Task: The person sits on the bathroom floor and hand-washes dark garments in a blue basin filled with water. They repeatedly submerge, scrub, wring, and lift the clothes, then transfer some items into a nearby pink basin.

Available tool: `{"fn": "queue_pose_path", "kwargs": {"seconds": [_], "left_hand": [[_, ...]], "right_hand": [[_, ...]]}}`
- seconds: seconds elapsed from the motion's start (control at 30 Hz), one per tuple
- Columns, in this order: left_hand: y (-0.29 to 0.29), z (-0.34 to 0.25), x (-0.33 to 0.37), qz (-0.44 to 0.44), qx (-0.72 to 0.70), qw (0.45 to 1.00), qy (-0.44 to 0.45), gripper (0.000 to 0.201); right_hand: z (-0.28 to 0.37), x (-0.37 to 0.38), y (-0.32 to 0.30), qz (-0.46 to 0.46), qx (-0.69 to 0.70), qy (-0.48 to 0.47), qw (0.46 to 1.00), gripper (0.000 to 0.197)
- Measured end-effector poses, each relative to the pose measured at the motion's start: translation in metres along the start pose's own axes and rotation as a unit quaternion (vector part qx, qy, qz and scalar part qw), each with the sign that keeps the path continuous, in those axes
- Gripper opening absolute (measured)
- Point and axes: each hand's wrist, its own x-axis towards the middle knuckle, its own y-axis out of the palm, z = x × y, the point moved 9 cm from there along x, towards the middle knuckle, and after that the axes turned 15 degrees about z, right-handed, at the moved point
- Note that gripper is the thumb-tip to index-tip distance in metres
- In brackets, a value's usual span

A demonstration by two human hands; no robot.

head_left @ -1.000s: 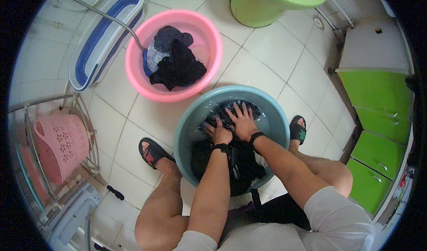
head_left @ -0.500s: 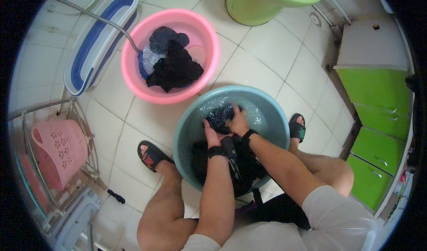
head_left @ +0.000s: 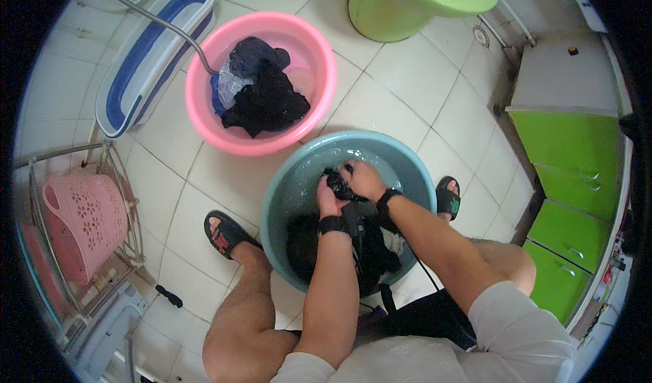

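Note:
Between my knees stands a blue-green basin [head_left: 270,203] with water in its far half. A wet black cloth [head_left: 337,186], its kind not clear, is bunched between my two hands over the water. My left hand [head_left: 329,198] is curled under and around its left side. Closed fingers of my right hand [head_left: 364,180] grip it from the right. In the near half of the basin lies a heap of dark clothes [head_left: 370,254], with a lighter piece at its right. Each wrist wears a black band.
Farther left, a pink basin [head_left: 329,87] holds dark clothes [head_left: 265,94], and a grey hose [head_left: 153,20] reaches into it. Around stand a white-and-blue tub [head_left: 129,64], a pink basket [head_left: 92,223] on a metal rack, a green ceramic fixture [head_left: 384,9] and green cabinets [head_left: 567,138].
The black cloth has gone from spread over the water to a tighter bunch. My right hand's fingers have closed on it, and my left hand has curled around it.

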Motion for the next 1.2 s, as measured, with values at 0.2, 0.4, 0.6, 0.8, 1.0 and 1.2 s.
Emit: {"fn": "queue_pose_path", "kwargs": {"seconds": [0.2, 0.4, 0.6, 0.8, 1.0, 1.2], "left_hand": [[0.007, -0.006, -0.028, -0.005, 0.038, 0.998, -0.059, 0.051], [0.000, -0.008, -0.013, 0.077, -0.042, 0.995, -0.053, 0.071], [-0.025, -0.005, 0.001, -0.020, 0.062, 0.998, -0.001, 0.044], [-0.004, 0.014, -0.009, 0.028, -0.174, 0.983, -0.043, 0.041], [-0.027, 0.005, -0.011, 0.019, -0.039, 0.999, -0.003, 0.051], [-0.037, 0.009, -0.002, 0.026, -0.070, 0.997, -0.006, 0.036]], "right_hand": [[-0.008, -0.002, -0.003, -0.103, -0.124, 0.013, 0.987, 0.073], [0.007, -0.008, 0.036, 0.029, 0.034, -0.080, 0.996, 0.045], [0.017, -0.011, 0.028, 0.084, 0.034, -0.016, 0.996, 0.043], [0.010, -0.009, -0.008, -0.090, -0.092, -0.053, 0.990, 0.045], [-0.006, -0.011, 0.037, 0.006, -0.010, -0.016, 1.000, 0.057], [0.026, -0.019, 0.032, 0.039, 0.025, -0.063, 0.997, 0.039]]}}
